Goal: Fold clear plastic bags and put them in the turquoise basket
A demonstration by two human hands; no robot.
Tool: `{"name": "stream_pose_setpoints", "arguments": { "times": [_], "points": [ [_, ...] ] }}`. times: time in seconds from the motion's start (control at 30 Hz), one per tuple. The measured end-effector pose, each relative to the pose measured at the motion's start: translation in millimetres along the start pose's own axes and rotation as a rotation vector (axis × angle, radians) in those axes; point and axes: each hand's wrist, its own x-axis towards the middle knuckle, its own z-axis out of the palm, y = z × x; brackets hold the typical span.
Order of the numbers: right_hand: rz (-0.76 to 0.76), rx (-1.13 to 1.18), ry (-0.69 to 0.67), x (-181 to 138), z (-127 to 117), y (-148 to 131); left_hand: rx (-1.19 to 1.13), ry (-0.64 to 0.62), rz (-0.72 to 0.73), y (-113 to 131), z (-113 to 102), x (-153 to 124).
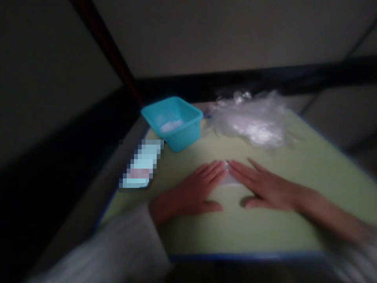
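Observation:
My left hand (200, 186) lies flat on the table, fingers stretched out and thumb apart. Opposite it, my right hand (262, 184) rests the same way, its fingertips nearly meeting those of the left. Under and between the fingertips is a small, pale, translucent sheet, perhaps a plastic bag (231, 180). Its sides are covered by my fingers, and blur hides its details. Both hands press on it from above without grasping it.
A turquoise plastic basket (185, 135) with whitish contents stands at the back left. Behind my right hand lies a pile of clear plastic bags (253, 122). A pixelated phone-like object (143, 163) sits near the left edge of the yellow-green table (220, 234), which has a blue rim.

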Motion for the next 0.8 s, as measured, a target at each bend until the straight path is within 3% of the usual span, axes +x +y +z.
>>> {"name": "stream_pose_setpoints", "arguments": {
  "times": [0.27,0.57,0.67,0.8],
  "points": [
    [0.007,0.048,-0.061,-3,-4,4,0.007,-0.007,0.001,0,-1,0],
    [0.015,0.176,-0.021,-1,-10,13,-0.107,0.015,-0.04,0,0,-1],
    [0.062,0.264,0.071,2,-20,12,-0.277,0.13,-0.144,-4,3,0],
    [0.32,0.322,0.347,4,-31,9,-0.565,0.486,-0.438,-18,7,5]
  ]
}}
